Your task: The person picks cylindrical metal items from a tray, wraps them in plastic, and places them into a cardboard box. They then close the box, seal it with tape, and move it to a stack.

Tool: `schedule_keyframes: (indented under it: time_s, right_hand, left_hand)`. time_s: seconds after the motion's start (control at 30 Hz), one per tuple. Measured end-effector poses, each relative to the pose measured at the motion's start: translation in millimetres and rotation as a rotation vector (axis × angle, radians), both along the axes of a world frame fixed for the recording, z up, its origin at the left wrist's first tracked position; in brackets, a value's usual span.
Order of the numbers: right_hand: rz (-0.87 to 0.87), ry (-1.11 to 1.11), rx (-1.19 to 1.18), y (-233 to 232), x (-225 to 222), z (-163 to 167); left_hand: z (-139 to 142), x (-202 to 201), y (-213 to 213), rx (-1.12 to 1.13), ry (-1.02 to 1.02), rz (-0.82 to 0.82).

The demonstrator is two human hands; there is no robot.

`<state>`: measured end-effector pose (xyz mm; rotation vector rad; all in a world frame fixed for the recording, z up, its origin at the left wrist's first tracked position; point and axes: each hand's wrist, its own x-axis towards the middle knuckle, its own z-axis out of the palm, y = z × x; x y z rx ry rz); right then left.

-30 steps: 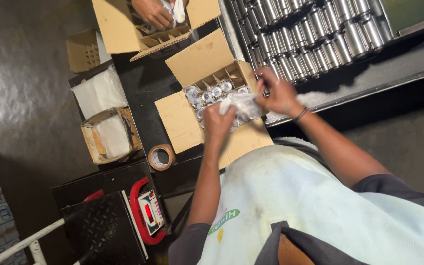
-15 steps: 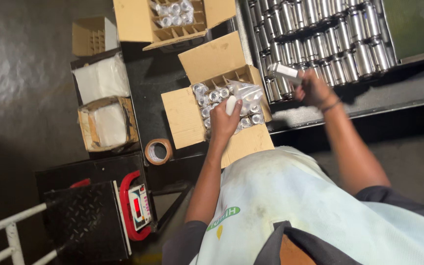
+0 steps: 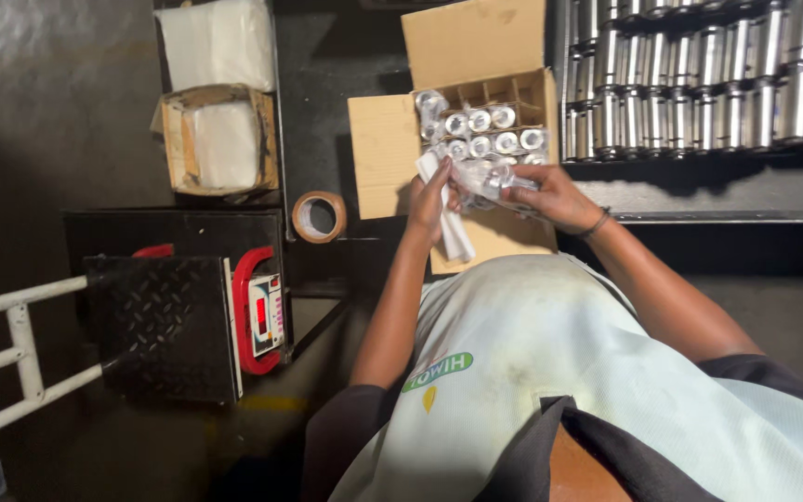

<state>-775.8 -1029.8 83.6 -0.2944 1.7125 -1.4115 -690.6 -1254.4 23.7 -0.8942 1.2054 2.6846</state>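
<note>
Here we hold a metal cylinder (image 3: 506,182) in our right hand (image 3: 550,197), fingers clamped round it; its long axis runs roughly across the picture, one end pointing at our left hand (image 3: 429,200). That hand is closed on a white bag (image 3: 450,223) just beside it. Both sit at the near edge of the open box (image 3: 378,153), whose divider cells hold upright cylinders (image 3: 490,130). More tubes (image 3: 699,84) lie in rows to the right. A tape roll (image 3: 319,217) lies on the tabletop (image 3: 313,56).

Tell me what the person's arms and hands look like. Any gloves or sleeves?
No gloves: the left hand and right hand are bare. Short dark sleeves end above the elbows. A thin dark band circles the right wrist. A pale apron covers the front.
</note>
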Motion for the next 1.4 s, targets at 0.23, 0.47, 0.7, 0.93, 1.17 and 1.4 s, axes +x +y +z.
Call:
schedule_keyframes:
  time_s: [0.23,0.47,0.7,0.93,1.17,1.4]
  right_hand:
    - [-0.587,0.626,-0.276,-104.4,-53.6,-1.2]
    - [0.194,0.224,0.128,-151.5,-132.6,18.6]
    - [-0.053,0.834,0.419,-151.7,-108.1,25.7]
    - [-0.079,0.785,0.327,-145.4,-102.2,24.4]
    - [-0.108,0.796,0.431,-150.7,-101.5,27.5]
    - [-0.048,0.515,0.02,-110.4,-96.8,20.5]
  left_hand:
    - [7.1,25.8,-22.7,-0.074,-0.005,0.135]
    - [23.8,6.3,-30.3,-0.349,0.029,-0.023]
    - [39.6,-62.8,-68.6,-0.856,0.051,0.032]
    - [64.0,-125.5,-92.9,-1.315,-0.251,-0.419]
    - [64.9,-143.7,-80.7,-1.479,-0.242,-0.263]
    - [52.4,-103.1,-55.3,-1.453,0.045,0.153]
